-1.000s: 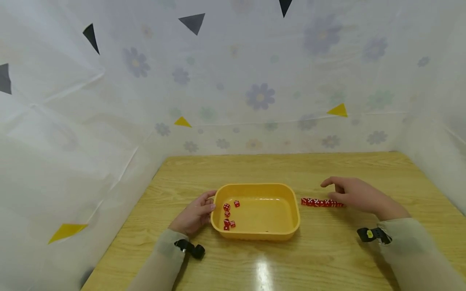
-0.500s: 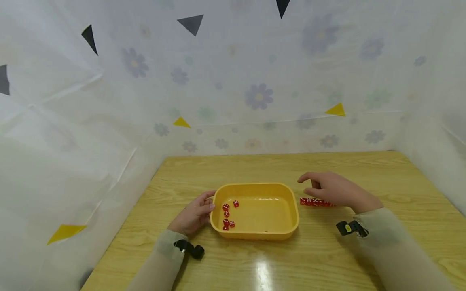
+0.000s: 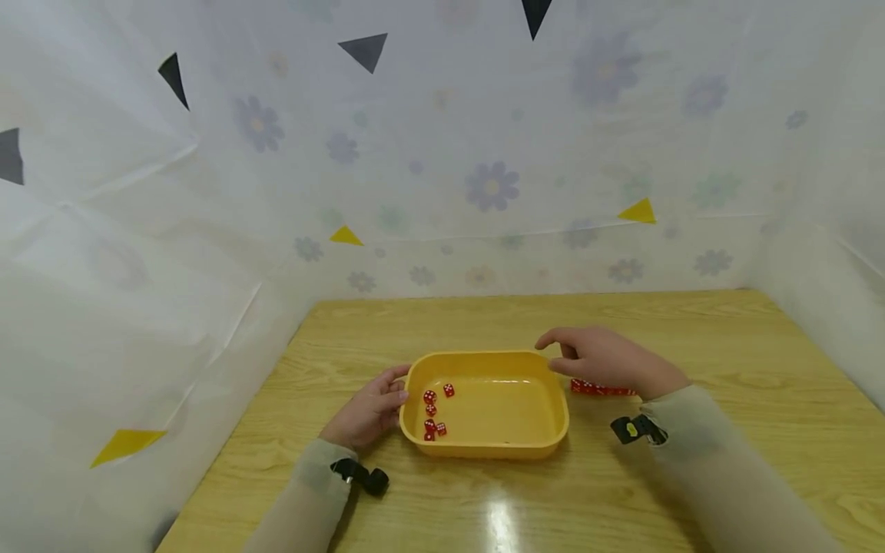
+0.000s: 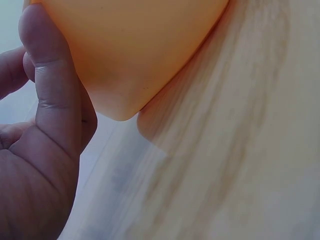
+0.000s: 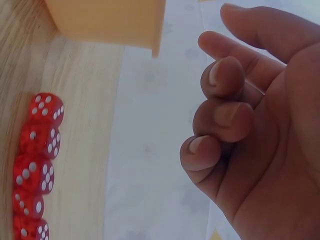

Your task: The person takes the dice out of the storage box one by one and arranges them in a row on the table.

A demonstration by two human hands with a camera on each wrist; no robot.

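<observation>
Here: left hand (image 3: 369, 411) braces yellow tray (image 3: 558, 418) at its 9 o'clock wall, fingers (image 4: 47, 75) pressed flat, steadying it on wooden surface (image 3: 726, 338). Right hand (image 3: 608, 359) hovers at tray's 2 o'clock corner, fingers loosely curled, empty. Row of red dice (image 5: 36, 150) beneath; five loose dice (image 3: 434, 411) inside tray.

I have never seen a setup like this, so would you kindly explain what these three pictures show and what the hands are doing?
No machine here: a person wears one camera on the head and one on each wrist. The head view looks down on a wooden table with a yellow tray holding five red dice. The left hand touches the tray's left side; its wrist view shows that close up. The right hand hovers empty by the tray's far right corner, over a row of red dice on the table, also seen in its wrist view.
</observation>
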